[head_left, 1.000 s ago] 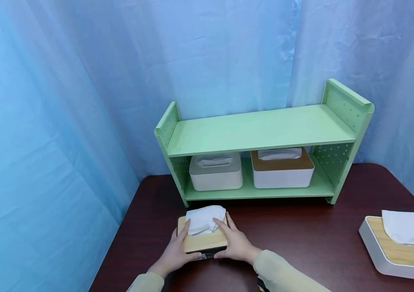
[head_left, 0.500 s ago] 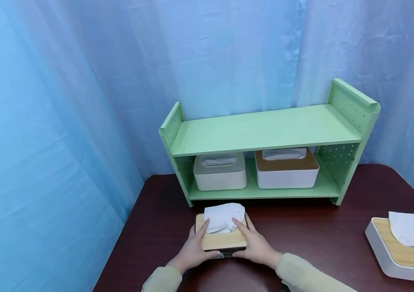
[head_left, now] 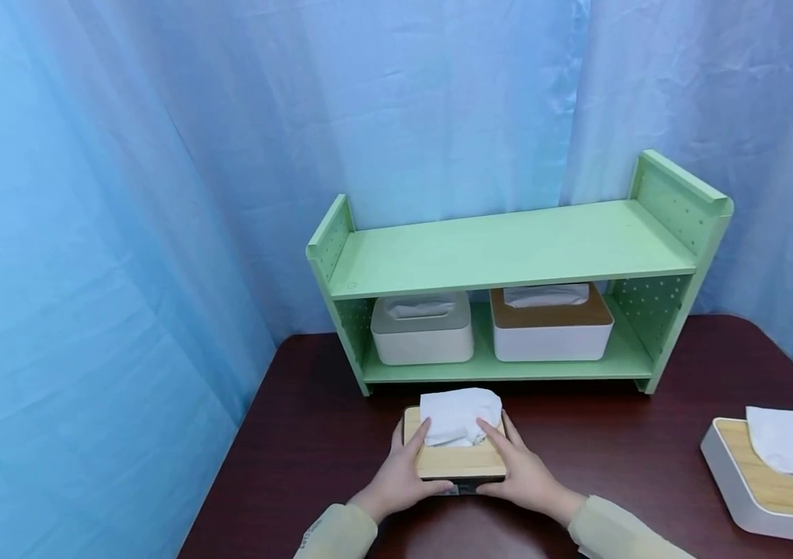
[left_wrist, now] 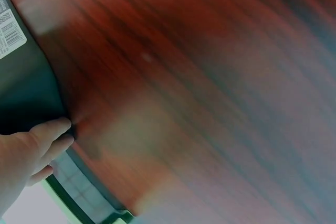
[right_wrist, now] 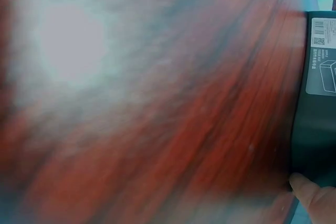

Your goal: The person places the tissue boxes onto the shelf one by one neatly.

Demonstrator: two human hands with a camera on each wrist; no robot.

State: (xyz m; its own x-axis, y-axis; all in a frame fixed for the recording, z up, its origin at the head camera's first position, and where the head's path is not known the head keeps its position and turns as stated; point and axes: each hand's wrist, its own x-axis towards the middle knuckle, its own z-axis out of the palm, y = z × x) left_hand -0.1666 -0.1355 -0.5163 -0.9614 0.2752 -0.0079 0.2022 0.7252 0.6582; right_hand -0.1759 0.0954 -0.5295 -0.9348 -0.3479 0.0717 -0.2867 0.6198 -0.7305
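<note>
A tissue box (head_left: 462,463) with a pale wooden lid and dark body is at the front of the table, a white tissue (head_left: 458,415) sticking out of its top. My left hand (head_left: 398,477) grips its left side and front corner, and my right hand (head_left: 525,475) grips the right side. Both thumbs lie along the front, with fingers over the lid and sides. In the left wrist view, fingertips press the dark wall (left_wrist: 29,85), which bears a barcode label. The right wrist view has a fingertip (right_wrist: 304,187) against the same dark body near a printed label (right_wrist: 321,72).
Behind stands a green two-tier shelf (head_left: 508,248). Its lower tier holds a grey-lidded tissue box (head_left: 423,343) and a brown-lidded one (head_left: 553,341). A white tissue box with a wooden lid (head_left: 780,485) lies at the right of the dark red table (head_left: 620,442). Blue curtains hang around.
Both hands have moved the dark tissue box to the right along the front of the shelf. The head view has shifted slightly. The other boxes have stayed put.
</note>
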